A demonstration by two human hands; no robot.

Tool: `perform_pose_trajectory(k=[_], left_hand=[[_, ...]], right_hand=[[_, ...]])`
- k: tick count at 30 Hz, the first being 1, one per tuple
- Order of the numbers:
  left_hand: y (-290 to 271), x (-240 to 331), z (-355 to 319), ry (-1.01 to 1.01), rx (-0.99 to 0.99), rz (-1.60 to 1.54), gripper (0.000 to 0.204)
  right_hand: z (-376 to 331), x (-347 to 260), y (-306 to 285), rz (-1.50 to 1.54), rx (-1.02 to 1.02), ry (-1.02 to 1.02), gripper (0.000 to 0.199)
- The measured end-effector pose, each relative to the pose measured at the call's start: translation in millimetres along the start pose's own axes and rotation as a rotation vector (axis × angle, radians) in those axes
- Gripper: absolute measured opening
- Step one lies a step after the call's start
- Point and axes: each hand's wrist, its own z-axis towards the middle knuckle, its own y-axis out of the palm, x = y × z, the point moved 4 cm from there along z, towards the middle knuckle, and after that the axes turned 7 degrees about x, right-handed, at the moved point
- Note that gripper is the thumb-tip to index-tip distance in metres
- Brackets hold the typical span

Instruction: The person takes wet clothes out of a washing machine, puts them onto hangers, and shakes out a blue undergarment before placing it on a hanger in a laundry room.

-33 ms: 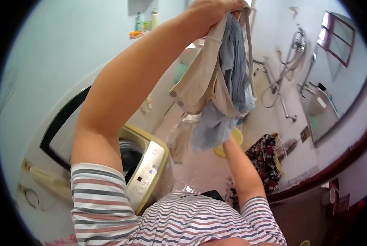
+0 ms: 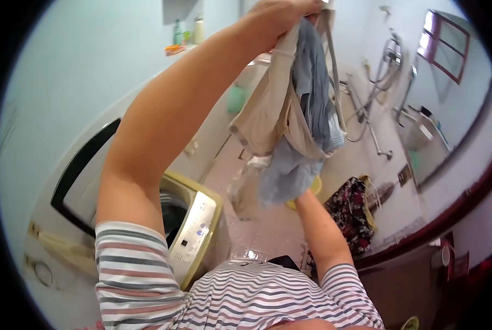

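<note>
Beige-and-grey garments [image 2: 311, 88] hang lengthwise below the left hand [image 2: 291, 13] gripping them; their bottom edge hides the right hand, grip unclear.

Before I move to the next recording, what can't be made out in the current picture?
All in the head view:
Right hand: hidden behind the light-blue cloth; its grip cannot be told.
Left hand: partly cut off by the upper edge, where it grips the beige garment.
Yellow round thing: mostly covered by the cloth and right forearm.
Washing machine: inside partly hidden by the left arm.
</note>
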Motion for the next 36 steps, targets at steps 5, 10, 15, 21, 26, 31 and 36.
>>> perform_pose_trajectory(k=[5, 10, 15, 21, 26, 31, 36], left_hand=[[18.4, -38.5, -3.7, -0.15, -0.042, -0.104, 0.022], [13.3, -72.0, -18.3, -0.25, -0.111, -0.074, 0.024], [-13.3, -113.3, -48.8, -0.277, -0.341, 0.072, 0.026], [-64.9, -180.5, -99.5, -0.426, -0.247, 0.102, 0.014], [-87.5, -235.7, -147.7, -0.48, -0.158, 0.044, 0.011], [-86.9, -258.9, -180.2, -0.519, -0.233, 0.313, 0.016], [-77.2, -257.7, -184.5, -0.337, -0.397, 0.753, 0.027]], right_hand=[[-29.0, -27.8, -45.3, 0.056, 0.163, -0.057, 0.02], [-68.0, -62.5, -117.6, -0.279, 0.352, -0.041, 0.019], [-87.2, -127.7, -197.5, -0.436, 0.562, -0.164, 0.02], [-108.3, -211.5, -202.6, -0.389, 0.666, -0.311, 0.015], [-103.2, -260.2, -139.5, -0.709, 0.574, -0.379, 0.014], [-74.4, -299.0, -122.4, -1.056, 0.487, -0.487, 0.015], [-67.6, -330.2, -59.7, -1.339, 0.434, -0.457, 0.016]])
